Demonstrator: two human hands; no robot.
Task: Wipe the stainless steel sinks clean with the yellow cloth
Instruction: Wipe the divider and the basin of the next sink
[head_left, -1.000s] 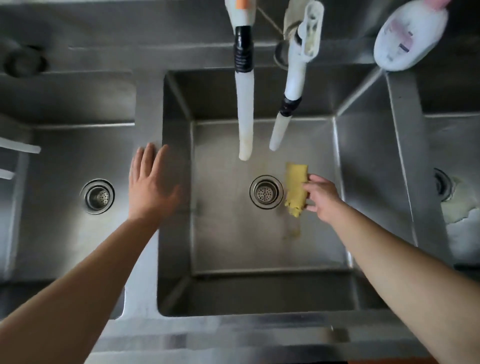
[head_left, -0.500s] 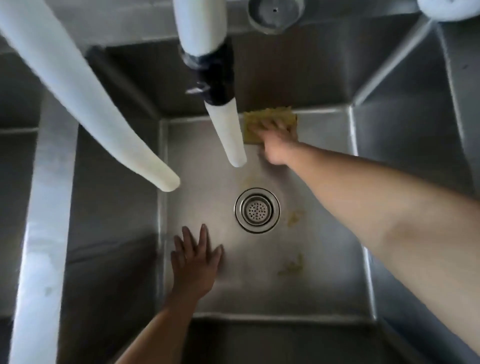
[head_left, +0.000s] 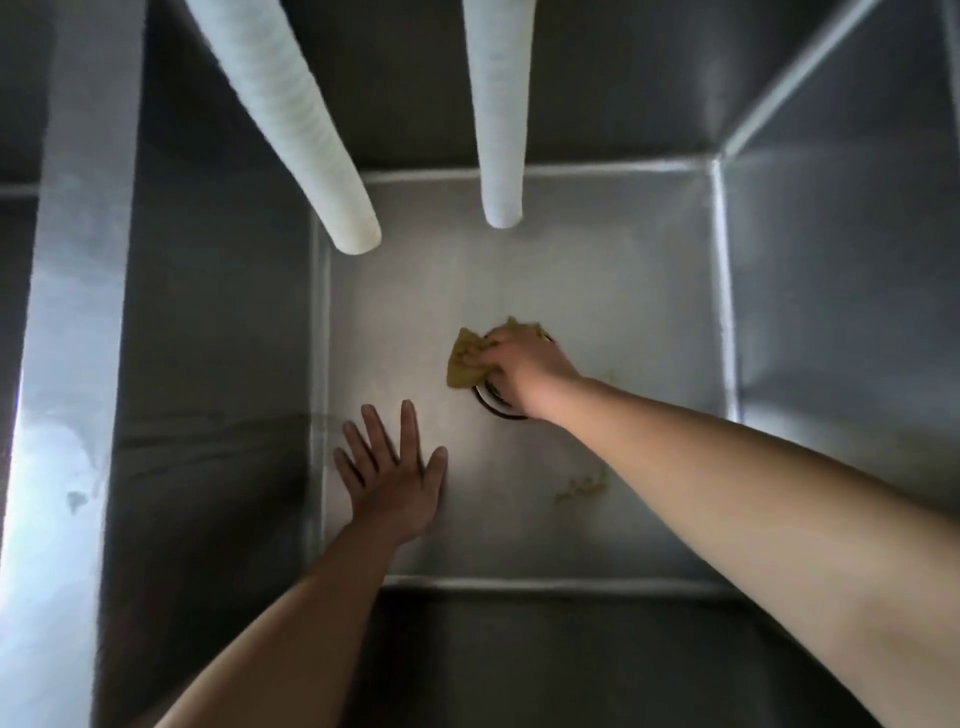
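I look straight down into the deep middle stainless steel sink (head_left: 649, 291). My right hand (head_left: 524, 371) grips the yellow cloth (head_left: 465, 361) and presses it onto the sink floor over the round drain (head_left: 493, 405), which is mostly hidden under hand and cloth. My left hand (head_left: 395, 475) lies flat on the sink floor near the left wall, fingers spread, holding nothing. A yellowish smear (head_left: 584, 488) marks the floor below my right forearm.
Two white ribbed faucet hoses (head_left: 306, 140) (head_left: 498, 114) hang from above into the back of the basin. The steel divider ledge (head_left: 67, 364) runs down the left side, with another basin beyond it.
My right hand has dragged the cloth from the back wall of the sink floor forward onto the drain. My left hand stays flat on the floor. The view has dropped closer into the basin.
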